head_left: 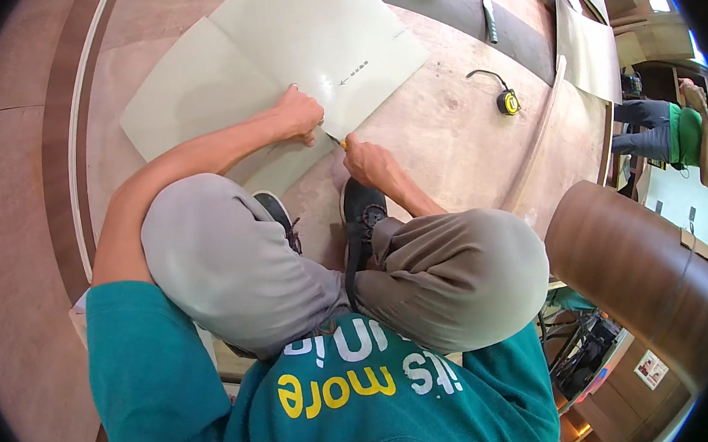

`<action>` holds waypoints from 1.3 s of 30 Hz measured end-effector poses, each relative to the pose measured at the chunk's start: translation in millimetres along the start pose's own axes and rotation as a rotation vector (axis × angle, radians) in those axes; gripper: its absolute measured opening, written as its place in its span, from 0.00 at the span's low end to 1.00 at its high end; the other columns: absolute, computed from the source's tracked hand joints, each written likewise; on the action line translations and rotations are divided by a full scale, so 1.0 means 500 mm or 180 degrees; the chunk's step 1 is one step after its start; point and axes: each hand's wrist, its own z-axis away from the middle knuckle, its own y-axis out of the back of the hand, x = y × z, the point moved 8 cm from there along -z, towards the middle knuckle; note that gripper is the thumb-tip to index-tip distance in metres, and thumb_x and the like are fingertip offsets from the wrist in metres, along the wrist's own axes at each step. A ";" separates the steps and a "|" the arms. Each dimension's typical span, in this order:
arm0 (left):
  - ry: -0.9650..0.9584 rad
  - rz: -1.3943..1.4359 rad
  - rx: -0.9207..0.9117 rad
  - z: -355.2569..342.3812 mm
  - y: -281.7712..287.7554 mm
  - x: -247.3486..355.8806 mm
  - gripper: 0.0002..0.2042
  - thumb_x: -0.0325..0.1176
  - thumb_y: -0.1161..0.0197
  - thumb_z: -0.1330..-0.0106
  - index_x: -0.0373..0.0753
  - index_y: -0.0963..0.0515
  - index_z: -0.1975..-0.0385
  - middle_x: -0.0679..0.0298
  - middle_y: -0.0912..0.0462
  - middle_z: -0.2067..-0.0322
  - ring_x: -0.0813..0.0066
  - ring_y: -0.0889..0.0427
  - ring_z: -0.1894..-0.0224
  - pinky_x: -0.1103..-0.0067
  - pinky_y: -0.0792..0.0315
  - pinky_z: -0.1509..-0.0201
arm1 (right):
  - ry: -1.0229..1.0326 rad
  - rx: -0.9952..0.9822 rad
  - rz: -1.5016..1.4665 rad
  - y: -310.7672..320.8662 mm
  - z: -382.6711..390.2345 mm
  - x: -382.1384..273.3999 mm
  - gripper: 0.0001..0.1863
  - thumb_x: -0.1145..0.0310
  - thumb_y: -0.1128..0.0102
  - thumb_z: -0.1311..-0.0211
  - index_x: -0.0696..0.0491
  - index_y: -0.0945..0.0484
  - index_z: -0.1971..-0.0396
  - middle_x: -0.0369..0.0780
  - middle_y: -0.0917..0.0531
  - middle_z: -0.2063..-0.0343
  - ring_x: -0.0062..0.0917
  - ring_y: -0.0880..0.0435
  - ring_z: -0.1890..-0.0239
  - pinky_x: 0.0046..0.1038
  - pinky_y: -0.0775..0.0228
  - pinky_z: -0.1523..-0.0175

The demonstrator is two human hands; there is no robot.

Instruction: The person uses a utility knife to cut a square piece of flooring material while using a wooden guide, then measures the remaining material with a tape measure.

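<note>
A large pale grey-green sheet (320,22) lies on the wooden work surface (439,138) in front of me, with a straight line running across it toward my hands. My left hand (298,115) rests on this sheet with its fingers curled in; what they may hold is hidden. Just to the right and nearer me, my right hand (373,167) is closed round a cutter knife (339,142) with a yellow handle. The knife's dark narrow tip points at the sheet close to my left fingers. Most of the handle is covered by my grip.
A yellow-and-black tape measure (509,103) with a black strap lies to the right. Beyond it is a tool with a grey-green handle (490,20) on a dark strip. A big rolled brown sheet (636,272) stands at right. Another person in green (687,133) is farther off.
</note>
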 end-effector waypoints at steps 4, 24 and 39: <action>0.0145 -0.0022 -0.0070 -0.017 -0.013 -0.018 0.21 0.49 0.27 0.58 0.47 0.17 0.63 0.60 0.16 0.72 0.63 0.18 0.66 0.60 0.35 0.50 | -0.0200 -0.0131 -0.0015 0.009 0.029 0.033 0.10 0.68 0.55 0.40 0.60 0.34 0.65 0.54 0.21 0.79 0.51 0.20 0.73 0.47 0.29 0.66; -0.0021 0.0314 0.0018 0.013 -0.016 -0.020 0.18 0.45 0.30 0.55 0.42 0.19 0.66 0.57 0.17 0.72 0.59 0.18 0.63 0.62 0.33 0.57 | 0.0237 0.0535 0.0297 -0.024 0.005 0.013 0.11 0.67 0.54 0.39 0.57 0.34 0.61 0.52 0.20 0.81 0.45 0.19 0.77 0.43 0.27 0.73; 0.0555 0.0556 0.0283 0.124 -0.010 -0.163 0.17 0.45 0.32 0.52 0.42 0.19 0.66 0.56 0.16 0.70 0.57 0.18 0.63 0.60 0.28 0.59 | 0.0023 0.0808 -0.1186 0.018 0.017 0.033 0.13 0.64 0.50 0.42 0.57 0.32 0.61 0.57 0.23 0.78 0.49 0.21 0.75 0.45 0.32 0.72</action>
